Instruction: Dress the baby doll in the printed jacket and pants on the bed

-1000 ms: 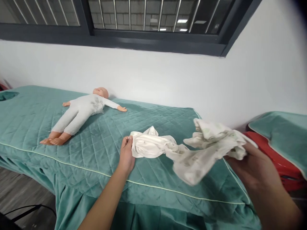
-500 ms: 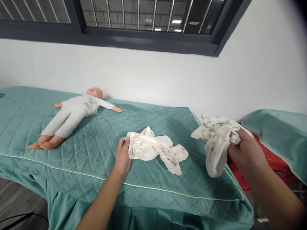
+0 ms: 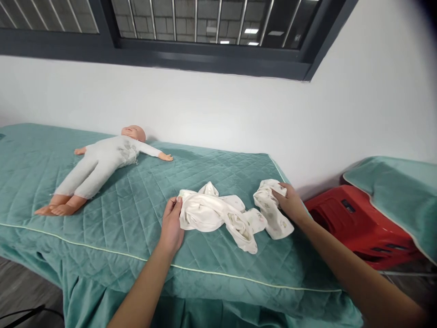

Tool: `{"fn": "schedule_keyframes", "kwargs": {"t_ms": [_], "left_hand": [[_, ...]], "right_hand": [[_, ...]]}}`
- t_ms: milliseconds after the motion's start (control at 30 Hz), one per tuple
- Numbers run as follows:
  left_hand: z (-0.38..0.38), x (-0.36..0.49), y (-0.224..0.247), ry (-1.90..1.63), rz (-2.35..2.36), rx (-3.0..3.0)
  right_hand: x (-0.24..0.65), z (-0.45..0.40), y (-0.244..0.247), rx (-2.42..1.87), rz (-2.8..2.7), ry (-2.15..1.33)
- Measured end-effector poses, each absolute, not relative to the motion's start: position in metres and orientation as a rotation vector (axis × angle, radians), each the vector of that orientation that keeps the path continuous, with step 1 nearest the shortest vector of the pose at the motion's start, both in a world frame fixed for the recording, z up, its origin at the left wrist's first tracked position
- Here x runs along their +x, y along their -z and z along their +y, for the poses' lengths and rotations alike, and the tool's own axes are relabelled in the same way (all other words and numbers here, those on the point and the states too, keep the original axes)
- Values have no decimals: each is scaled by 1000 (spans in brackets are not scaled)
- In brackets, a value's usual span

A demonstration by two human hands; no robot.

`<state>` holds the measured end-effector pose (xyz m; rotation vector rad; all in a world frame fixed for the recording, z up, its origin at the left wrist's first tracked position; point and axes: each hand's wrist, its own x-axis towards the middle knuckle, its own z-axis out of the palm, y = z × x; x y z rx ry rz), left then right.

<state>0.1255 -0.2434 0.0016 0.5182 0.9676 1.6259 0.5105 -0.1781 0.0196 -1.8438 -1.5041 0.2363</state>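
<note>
Left hand [image 3: 172, 228]: I am pinching the left end of the white cloth between thumb and fingers, above the bed's near edge.
White cloth [image 3: 205, 212]: it is lying bunched on the green quilted bed [image 3: 205, 161], toward the right end, between the near and far edges; its folded right end is showing small prints.
Right hand [image 3: 290, 200]: I am gripping the upper end of the printed cloth, thumb on top, close to the bed's right edge.
Printed cloth [image 3: 273, 214]: half a second ago it was dangling near that right edge; now it is coming in leftward and lower, its loose end seemingly resting on the bed, just beside the white cloth. I am judging this as leaving two separate pieces side by side, one in each hand.
Doll [image 3: 107, 155]: it is lying on its back to the left, head by the far edge, feet nearer the near edge.
Red plastic piece [image 3: 368, 218]: it is standing beyond the right edge, partly under a green cover [image 3: 403, 196].
</note>
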Motion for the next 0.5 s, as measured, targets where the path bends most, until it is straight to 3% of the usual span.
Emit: {"fn": "schedule_keyframes", "kwargs": {"t_ms": [200,500], "left_hand": [[-243,125,-1,-1619,989,495],[-243,125,-2,-1665,911,497]], "right_hand": [[486,-209,-21,-1820,-1562,-461],[470,-225,-8,-1746,-1764,-230]]}}
